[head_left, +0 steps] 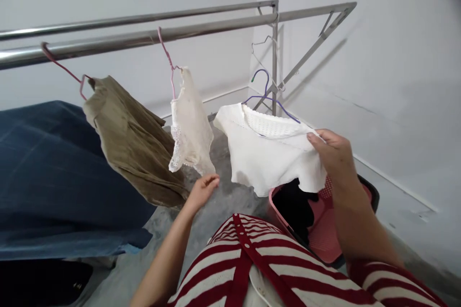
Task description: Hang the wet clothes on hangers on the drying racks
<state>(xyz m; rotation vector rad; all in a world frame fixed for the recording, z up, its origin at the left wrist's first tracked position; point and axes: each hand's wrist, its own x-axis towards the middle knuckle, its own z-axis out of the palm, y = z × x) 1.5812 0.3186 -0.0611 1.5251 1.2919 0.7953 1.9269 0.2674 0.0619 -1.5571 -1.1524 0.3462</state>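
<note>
A white short-sleeved top point(270, 153) with an openwork neckline hangs spread out on a purple wire hanger point(267, 87). My right hand point(333, 151) pinches its shoulder on the right side, thumb in front. The hanger's hook stands free below the rail. My left hand point(203, 194) is closed in a pinch at the lower corner of a cream lace-trimmed top point(192, 124). That top hangs by a pink hanger point(167, 55) on the metal rail; the exact contact under my fingertips is partly hidden.
An olive-brown garment point(129, 139) and a large dark blue cloth point(61, 168) hang to the left. The metal rail point(216, 26) crosses ahead, with a white hanger point(264, 60) by its upright. A pink basket point(324, 240) holding dark cloth stands on the floor at right.
</note>
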